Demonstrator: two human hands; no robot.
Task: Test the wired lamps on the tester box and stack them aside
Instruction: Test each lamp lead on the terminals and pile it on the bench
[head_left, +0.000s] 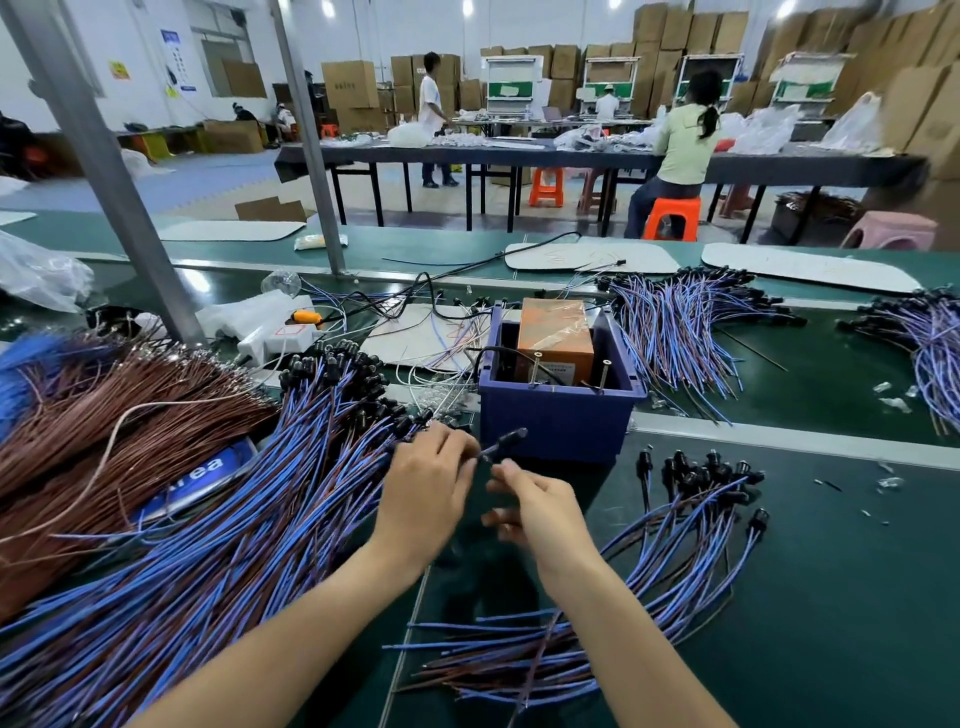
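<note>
A big heap of wired lamps (291, 499) with blue and brown leads and black heads covers the left of the bench. My left hand (431, 483) lies at the heap's right edge and pinches one black-headed lamp (506, 441), whose head points up to the right, in front of the blue tester box (558, 415). Just right of it, my right hand (540, 512) is blurred, fingers loosely curled, and I cannot tell whether it holds a wire. A smaller pile of lamps (691, 525) lies fanned out at the right.
Inside the blue box sits an orange unit (556, 335) with two upright screws. More lamp bundles (691, 332) lie behind it, brown wires (104, 415) at far left. A metal post (104, 171) rises at left. People work at tables beyond.
</note>
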